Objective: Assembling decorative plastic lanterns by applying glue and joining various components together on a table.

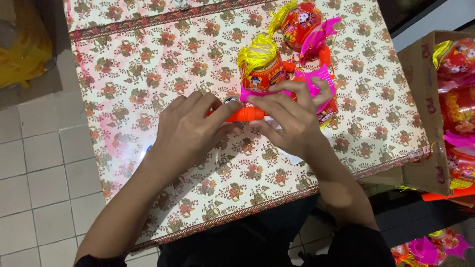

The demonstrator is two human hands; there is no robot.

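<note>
Both hands meet over an orange plastic stick [246,114] lying across a table with a floral cloth [148,79]. My left hand [190,131] grips the stick's left part, fingers curled over it. My right hand [292,116] holds the stick's right part, its fingers also touching the pink plastic base [309,79] of a red toy lantern [264,74] with yellow tassels. A second red lantern [302,20] with pink fins lies just behind it.
An open cardboard box [425,64] at the right holds more red lanterns [457,59]. More pink and red toys [428,247] lie on the floor at bottom right. A yellow bag [22,49] sits on the tiled floor [39,173] at the left.
</note>
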